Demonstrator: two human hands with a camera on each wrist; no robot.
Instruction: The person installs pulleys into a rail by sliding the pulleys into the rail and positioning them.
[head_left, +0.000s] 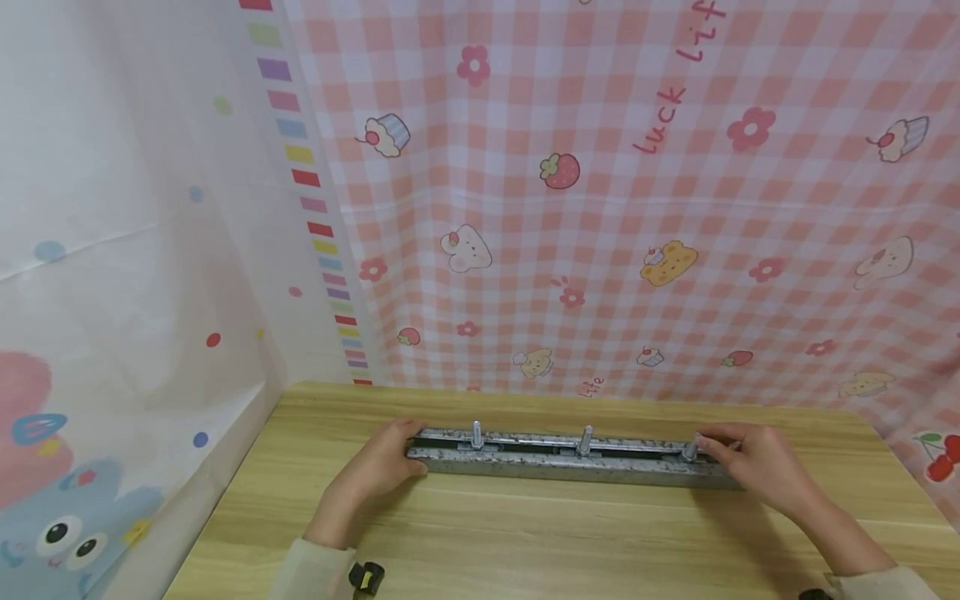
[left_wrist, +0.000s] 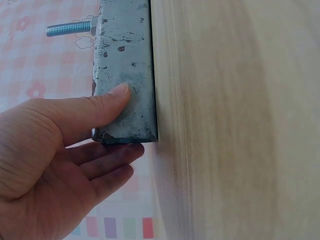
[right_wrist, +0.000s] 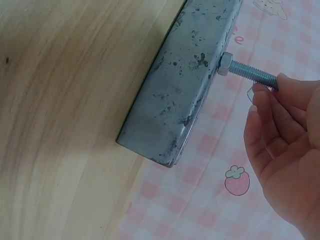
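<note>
A long grey metal strut channel [head_left: 562, 470] lies across the wooden table, slot facing up, its surface speckled with dark worn spots. Three threaded bolts stand up from the slot: a left bolt [head_left: 477, 434], a middle bolt [head_left: 587, 439] and a right bolt [right_wrist: 250, 73] with a hex nut [right_wrist: 225, 64] at its base. My left hand [head_left: 384, 458] holds the channel's left end, thumb on the near face, the other fingers around the end. At the other end, my right hand [head_left: 763, 463] pinches the tip of the right bolt between thumb and fingertips.
The light wooden tabletop [head_left: 540, 542] extends in front of the channel. Behind it hangs a pink checked curtain [head_left: 510, 200] with cartoon prints. A white printed sheet [head_left: 135, 250] covers the left side.
</note>
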